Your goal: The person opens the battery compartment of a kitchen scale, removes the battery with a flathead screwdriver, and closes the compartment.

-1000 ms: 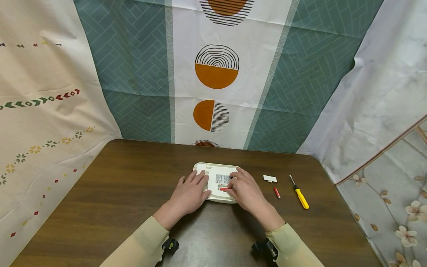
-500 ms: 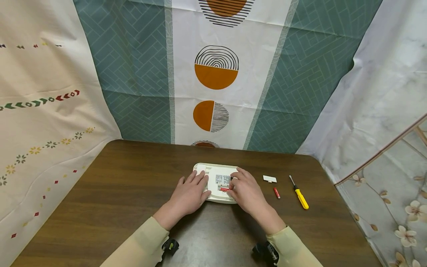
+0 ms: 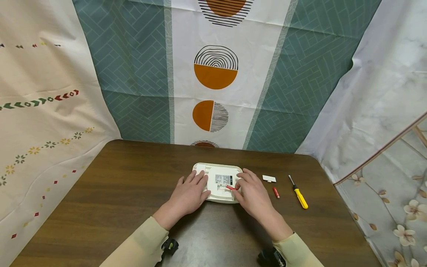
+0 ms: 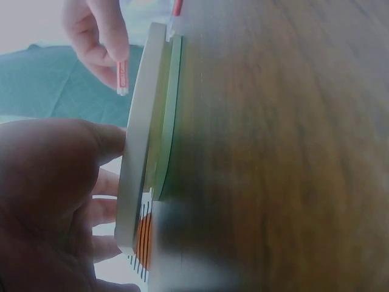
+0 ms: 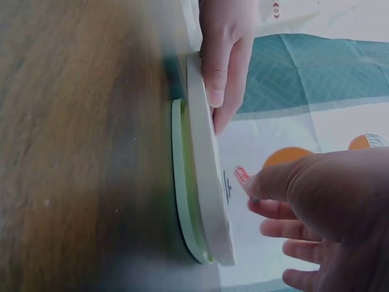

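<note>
A white rounded plastic device [image 3: 213,169] lies on the table with its label and small compartment facing up. My left hand [image 3: 188,193] rests on its left part, the fingers mostly straight and the thumb near the front edge. Between thumb and fingertips, my right hand [image 3: 255,194] pinches a red battery [image 3: 230,187]. The right wrist view shows this battery [image 5: 241,174] just off the device's face, tilted. Its white end [image 4: 123,91] sticks out below the fingers in the left wrist view. The side views also show a pale green layer [image 5: 182,176] on the device's table side.
Right of the device, a small white battery cover [image 3: 269,178] and a second red battery [image 3: 276,192] lie on the brown wooden table [image 3: 140,185]. Farther right is a screwdriver [image 3: 301,198] with a yellow handle. Patterned cloths hang behind the table and at both sides.
The red battery has come up out of the compartment, pinched in my right hand, which has shifted slightly right. My left hand and the device stay in place.
</note>
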A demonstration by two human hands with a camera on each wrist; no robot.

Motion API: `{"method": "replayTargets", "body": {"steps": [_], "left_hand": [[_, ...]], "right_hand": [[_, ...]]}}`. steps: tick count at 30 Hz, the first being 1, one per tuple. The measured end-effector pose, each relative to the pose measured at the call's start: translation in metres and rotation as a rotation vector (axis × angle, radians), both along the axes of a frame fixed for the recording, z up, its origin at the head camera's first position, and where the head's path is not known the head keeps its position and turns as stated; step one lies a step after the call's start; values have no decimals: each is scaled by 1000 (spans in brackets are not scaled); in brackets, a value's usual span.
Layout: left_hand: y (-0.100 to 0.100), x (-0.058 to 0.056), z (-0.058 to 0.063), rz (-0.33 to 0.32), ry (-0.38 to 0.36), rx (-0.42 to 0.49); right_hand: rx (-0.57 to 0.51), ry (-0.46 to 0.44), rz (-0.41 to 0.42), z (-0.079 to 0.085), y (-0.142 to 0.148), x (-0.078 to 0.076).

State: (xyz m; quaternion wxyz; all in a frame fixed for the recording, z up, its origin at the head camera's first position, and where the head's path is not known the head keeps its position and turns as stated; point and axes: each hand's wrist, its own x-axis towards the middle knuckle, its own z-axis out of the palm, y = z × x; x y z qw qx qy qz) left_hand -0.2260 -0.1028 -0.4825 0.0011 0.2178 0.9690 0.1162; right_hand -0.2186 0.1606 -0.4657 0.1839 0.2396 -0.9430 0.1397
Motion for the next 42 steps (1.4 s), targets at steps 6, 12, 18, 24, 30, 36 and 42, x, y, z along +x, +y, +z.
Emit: {"method": "replayTargets", "body": {"steps": [6,12,18,24,30,36,42], "left_hand": [[-1,1,1,-3,0,10],[0,1,1,-4,3,16],[1,1,3,-1,6,24],[1,0,2,3,0,16],[1,1,2,4,-8,11],[0,2,3,1,1,10],[1,0,2,3,-4,9]], "right_hand": [[-49,11,-19,-1,8,4],[-61,3,-51,-1,16,6],[-62,9,-96,0,25,8],[-51,-31,-159,2,33,10],[-48,-29,-199,2,41,9],[-50,-6,-231,-1,51,8],[-43,-13,-262,-3,61,7]]}}
